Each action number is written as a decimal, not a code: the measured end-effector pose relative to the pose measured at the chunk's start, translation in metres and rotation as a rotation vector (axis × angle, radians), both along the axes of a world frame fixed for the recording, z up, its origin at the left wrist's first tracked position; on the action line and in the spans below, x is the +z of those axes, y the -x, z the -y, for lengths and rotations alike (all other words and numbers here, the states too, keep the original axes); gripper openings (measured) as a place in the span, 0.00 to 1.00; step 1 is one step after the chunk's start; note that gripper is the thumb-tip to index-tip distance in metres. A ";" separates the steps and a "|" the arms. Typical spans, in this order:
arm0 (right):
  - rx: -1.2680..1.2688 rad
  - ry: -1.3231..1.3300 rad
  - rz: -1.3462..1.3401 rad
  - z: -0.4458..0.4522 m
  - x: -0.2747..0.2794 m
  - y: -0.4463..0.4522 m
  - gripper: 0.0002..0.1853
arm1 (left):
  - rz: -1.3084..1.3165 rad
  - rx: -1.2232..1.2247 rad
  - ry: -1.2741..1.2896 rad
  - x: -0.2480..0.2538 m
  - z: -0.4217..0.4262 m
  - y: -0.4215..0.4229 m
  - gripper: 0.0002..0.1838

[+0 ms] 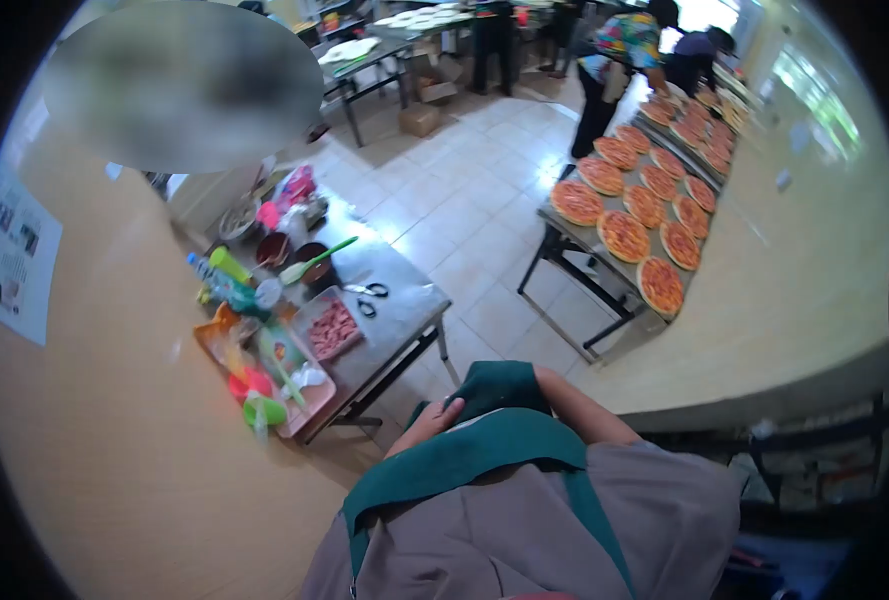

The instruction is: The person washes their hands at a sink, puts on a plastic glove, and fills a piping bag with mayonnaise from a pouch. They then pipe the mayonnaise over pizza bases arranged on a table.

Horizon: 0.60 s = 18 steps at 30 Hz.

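Note:
My left hand [438, 420] is at my waist, its thumb over the bunched green apron [504, 385] and its other fingers mostly hidden. It appears closed on the cloth. From the right, my right forearm [589, 410] reaches to the same raised part of the apron. The fabric covers that hand, so its fingers do not show. Ahead on the left, a metal table [404, 298] carries a tub of diced pink meat [331, 329], black-handled scissors [369, 292] and a green-handled spatula [321, 258].
Several topped pizzas [624, 236] cover a table at the right. A pink tray [314, 400] with bags and bottles stands by the left wall. A person in a colourful top [629, 42] bends near the far pizzas. Cardboard boxes [420, 119] sit on the tiled floor [444, 200].

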State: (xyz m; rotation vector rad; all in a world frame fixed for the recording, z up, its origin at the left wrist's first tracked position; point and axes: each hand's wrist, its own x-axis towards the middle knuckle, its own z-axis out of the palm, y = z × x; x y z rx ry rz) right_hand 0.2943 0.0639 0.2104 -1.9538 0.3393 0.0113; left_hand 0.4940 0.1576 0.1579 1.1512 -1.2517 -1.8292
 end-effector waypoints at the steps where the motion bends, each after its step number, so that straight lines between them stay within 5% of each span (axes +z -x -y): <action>1: -0.018 -0.002 0.003 0.012 0.007 0.002 0.17 | 0.103 -0.016 0.057 -0.012 0.007 -0.009 0.30; 3: -0.349 -0.150 0.081 0.020 0.002 0.020 0.19 | 0.284 -0.022 0.096 -0.023 0.012 -0.022 0.30; 5: -0.893 -1.266 0.391 0.020 -0.072 0.027 0.19 | 0.448 -0.044 0.109 -0.023 0.039 -0.033 0.31; 7: -1.016 -1.097 0.476 0.018 -0.033 -0.011 0.12 | 0.464 0.016 0.146 -0.029 0.056 -0.039 0.32; 10: -0.974 -0.458 0.181 0.062 -0.071 -0.019 0.11 | 0.541 0.042 0.164 -0.039 0.087 -0.050 0.31; 12: -1.035 -1.065 0.270 0.101 -0.122 -0.028 0.14 | 0.607 0.100 0.261 -0.061 0.096 -0.054 0.31; 15: -1.261 -0.683 0.096 0.134 -0.105 -0.041 0.16 | 0.550 0.198 0.113 -0.083 0.092 -0.067 0.30; 18: -1.065 -0.145 -0.092 0.161 -0.212 -0.015 0.21 | 0.723 0.245 0.134 -0.121 0.068 -0.086 0.24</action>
